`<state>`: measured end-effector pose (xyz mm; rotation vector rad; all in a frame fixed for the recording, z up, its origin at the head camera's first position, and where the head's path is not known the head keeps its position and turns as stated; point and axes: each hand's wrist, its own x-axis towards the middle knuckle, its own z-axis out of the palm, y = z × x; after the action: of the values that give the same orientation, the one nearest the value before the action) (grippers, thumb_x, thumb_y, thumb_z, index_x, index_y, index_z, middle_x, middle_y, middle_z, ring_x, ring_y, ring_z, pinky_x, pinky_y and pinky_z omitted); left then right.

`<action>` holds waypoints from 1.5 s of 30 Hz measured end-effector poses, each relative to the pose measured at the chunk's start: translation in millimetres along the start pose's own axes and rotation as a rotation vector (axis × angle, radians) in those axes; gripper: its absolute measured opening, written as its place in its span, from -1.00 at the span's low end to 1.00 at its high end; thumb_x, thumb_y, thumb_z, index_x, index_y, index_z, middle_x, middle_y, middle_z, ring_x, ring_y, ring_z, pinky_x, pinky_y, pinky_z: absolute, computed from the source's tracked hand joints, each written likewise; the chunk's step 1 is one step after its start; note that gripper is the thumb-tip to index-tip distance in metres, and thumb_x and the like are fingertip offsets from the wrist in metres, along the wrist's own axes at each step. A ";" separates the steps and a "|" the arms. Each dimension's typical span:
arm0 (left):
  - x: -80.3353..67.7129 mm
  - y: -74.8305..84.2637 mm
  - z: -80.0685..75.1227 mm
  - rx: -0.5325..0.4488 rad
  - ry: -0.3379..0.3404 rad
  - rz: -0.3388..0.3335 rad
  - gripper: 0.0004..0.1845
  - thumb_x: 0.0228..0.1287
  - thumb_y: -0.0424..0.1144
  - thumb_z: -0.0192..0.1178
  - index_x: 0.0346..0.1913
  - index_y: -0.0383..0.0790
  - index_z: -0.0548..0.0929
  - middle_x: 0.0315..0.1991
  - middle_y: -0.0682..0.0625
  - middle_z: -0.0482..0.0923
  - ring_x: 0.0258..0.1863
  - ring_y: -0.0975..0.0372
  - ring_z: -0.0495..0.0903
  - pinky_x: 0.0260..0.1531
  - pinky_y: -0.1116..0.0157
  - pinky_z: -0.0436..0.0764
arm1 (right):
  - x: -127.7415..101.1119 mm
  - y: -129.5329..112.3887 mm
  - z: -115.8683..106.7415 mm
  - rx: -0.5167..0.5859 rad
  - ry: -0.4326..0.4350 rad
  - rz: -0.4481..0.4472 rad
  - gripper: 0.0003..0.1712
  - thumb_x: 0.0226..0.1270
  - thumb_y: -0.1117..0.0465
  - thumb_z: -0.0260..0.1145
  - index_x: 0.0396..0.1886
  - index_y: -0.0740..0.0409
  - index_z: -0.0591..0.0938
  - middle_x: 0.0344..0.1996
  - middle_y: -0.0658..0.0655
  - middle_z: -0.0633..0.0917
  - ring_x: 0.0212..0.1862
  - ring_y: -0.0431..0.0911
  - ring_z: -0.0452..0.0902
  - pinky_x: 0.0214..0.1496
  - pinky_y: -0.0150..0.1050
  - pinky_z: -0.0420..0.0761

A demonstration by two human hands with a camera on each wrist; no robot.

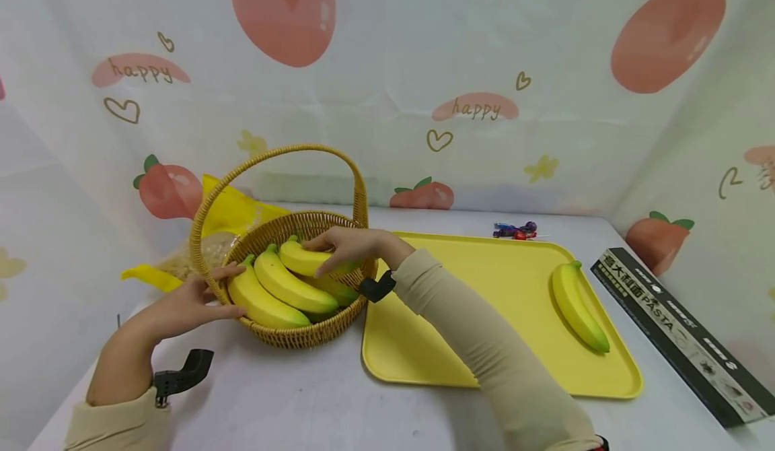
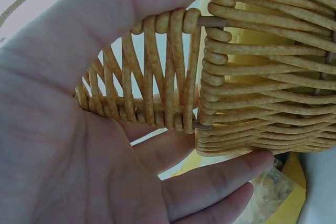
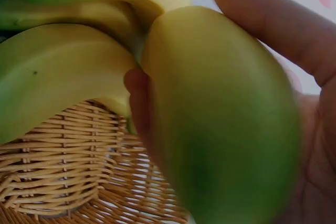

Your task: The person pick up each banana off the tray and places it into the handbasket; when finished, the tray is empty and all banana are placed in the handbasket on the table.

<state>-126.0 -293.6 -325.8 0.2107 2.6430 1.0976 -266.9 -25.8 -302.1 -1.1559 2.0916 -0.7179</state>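
Note:
A wicker basket [image 1: 339, 326] with a tall hooped handle holds several yellow bananas [image 1: 287, 286]. My left hand [image 1: 175, 306] grips the basket's left side where the handle meets the rim. In the left wrist view the thumb and fingers of my left hand [image 2: 105, 129] lie on either side of the woven handle base [image 2: 163, 72]. Inside the basket, my right hand [image 1: 351, 246] holds the upper banana [image 1: 303, 260]. The right wrist view shows this banana [image 3: 220, 108] between thumb and fingers, its green-tinged end toward the camera. Other bananas [image 3: 68, 72] lie beside it.
Right of the basket lies a yellow tray [image 1: 448, 357] with one banana [image 1: 578, 306] at its right side. A dark pasta box [image 1: 684, 336] lies beyond it. Wrapped lollipops [image 1: 514, 230] sit behind the tray. A yellow bag [image 1: 233, 209] stands behind the basket.

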 end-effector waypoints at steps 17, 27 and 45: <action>1.6 -0.3 1.0 0.012 0.000 -0.003 -0.16 0.16 -0.03 0.26 0.43 -0.19 0.10 0.41 -0.44 -0.14 0.23 -0.41 0.18 0.00 -0.21 0.43 | 6.0 0.5 5.4 0.129 -0.042 0.118 -0.30 0.28 0.25 0.24 0.39 0.14 0.22 0.38 0.11 0.29 0.36 -0.09 0.27 0.10 -0.32 0.54; 0.7 1.0 1.0 0.001 -0.004 -0.017 -0.15 0.16 -0.03 0.26 0.43 -0.16 0.09 0.41 -0.44 -0.17 0.24 -0.42 0.14 0.00 -0.22 0.42 | -21.4 2.8 -6.6 0.088 0.022 0.015 -0.31 0.33 0.13 0.21 0.39 0.19 0.22 0.41 0.16 0.24 0.39 -0.08 0.23 0.32 -0.28 0.35; 0.7 -0.6 0.2 0.005 0.007 0.012 -0.18 0.17 -0.06 0.26 0.41 -0.22 0.14 0.42 -0.43 -0.12 0.23 -0.44 0.14 0.00 -0.23 0.42 | -105.2 45.0 9.8 0.248 0.216 -0.029 -0.21 0.34 0.18 0.19 0.45 0.21 0.04 0.45 0.17 0.12 0.44 0.01 0.09 0.42 -0.14 0.21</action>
<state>-126.7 -293.7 -326.5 0.2239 2.6543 1.0970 -239.8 85.3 -312.7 -1.0095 2.0886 -1.1237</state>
